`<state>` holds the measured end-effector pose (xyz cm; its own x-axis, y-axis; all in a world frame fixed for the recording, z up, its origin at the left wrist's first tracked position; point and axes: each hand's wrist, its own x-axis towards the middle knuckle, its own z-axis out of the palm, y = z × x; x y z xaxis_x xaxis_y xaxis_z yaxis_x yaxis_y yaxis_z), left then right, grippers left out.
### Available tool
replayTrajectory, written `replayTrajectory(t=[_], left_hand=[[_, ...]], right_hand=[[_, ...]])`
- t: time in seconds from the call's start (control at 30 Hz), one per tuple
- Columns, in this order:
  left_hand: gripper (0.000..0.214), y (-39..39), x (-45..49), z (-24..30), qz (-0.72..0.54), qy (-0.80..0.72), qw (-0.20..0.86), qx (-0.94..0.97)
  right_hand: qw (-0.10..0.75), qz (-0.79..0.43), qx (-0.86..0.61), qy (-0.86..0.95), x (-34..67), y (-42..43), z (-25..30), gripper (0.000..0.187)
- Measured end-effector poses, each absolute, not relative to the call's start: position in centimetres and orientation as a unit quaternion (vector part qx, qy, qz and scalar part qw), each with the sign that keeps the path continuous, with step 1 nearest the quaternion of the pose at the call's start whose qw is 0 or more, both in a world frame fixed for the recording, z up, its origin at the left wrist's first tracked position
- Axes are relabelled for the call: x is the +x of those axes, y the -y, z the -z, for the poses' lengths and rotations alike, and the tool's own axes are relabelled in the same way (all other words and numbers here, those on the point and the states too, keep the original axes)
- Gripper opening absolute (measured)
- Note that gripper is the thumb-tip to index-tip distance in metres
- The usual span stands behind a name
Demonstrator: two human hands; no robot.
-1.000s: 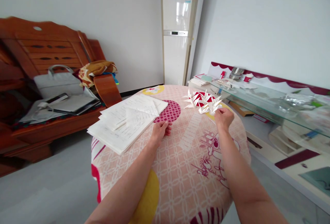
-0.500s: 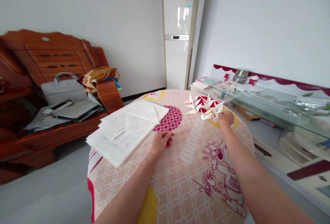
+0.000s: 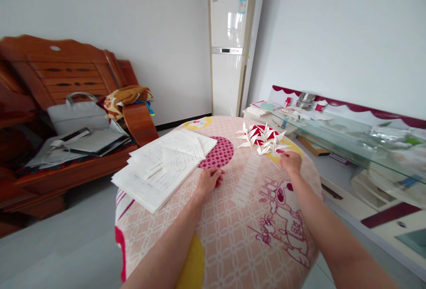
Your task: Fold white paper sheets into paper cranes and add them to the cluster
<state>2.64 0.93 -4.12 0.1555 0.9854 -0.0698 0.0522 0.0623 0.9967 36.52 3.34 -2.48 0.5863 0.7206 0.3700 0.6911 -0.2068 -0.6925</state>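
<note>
Two curled hands [image 3: 209, 179] [image 3: 291, 162], grips unclear, lie apart near illegibly handwritten papers [image 3: 156, 171] and paper cranes [image 3: 267, 145].

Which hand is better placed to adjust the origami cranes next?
Probably the right: the right hand is at the near right edge of the origami cranes, though contact is unclear. The left hand, loosely curled beside the handwritten papers, is farther away.

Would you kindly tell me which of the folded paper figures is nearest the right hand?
It is the rightmost folded paper figure, just beyond the right hand; the other figures in the cluster lie farther left.
</note>
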Motion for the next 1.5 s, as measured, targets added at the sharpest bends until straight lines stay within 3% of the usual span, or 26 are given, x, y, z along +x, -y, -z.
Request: replayTrajectory(t=[0.13, 0.23, 0.4, 0.73, 0.97, 1.13, 1.5], left_hand=[[0.021, -0.9, 2.7, 4.2, -0.438, -0.482, 0.533, 0.540], [0.019, -0.9, 2.7, 4.2, -0.442, -0.479, 0.526, 0.547], [0.019, -1.0, 2.7, 4.3, -0.443, -0.482, 0.509, 0.559], [0.018, -0.2, 3.3, 4.2, -0.393, -0.514, 0.447, 0.618], [0.011, -3.5, 0.9, 2.6, -0.388, -0.552, 0.299, 0.675], [0.031, -6.5, -1.9, 2.9, -0.415, -0.595, 0.174, 0.666], [0.014, -7.9, -3.0, 4.2, -0.406, -0.642, 0.141, 0.635]], right_hand=[[0.391, -0.114, -0.768, 0.495, 33.1, -0.7, 3.2, 0.021], [0.376, -0.115, -0.767, 0.508, 30.9, 0.4, 3.3, 0.019], [0.397, -0.080, -0.767, 0.498, 28.7, 0.6, 3.0, 0.018], [0.427, -0.203, -0.664, 0.579, 22.0, -3.7, 4.4, 0.029], [0.424, -0.219, -0.642, 0.600, 22.3, -3.6, 4.9, 0.030], [0.422, -0.231, -0.639, 0.601, 22.3, -3.4, 4.9, 0.033], [0.425, -0.270, -0.623, 0.599, 22.5, -3.3, 5.2, 0.034]])
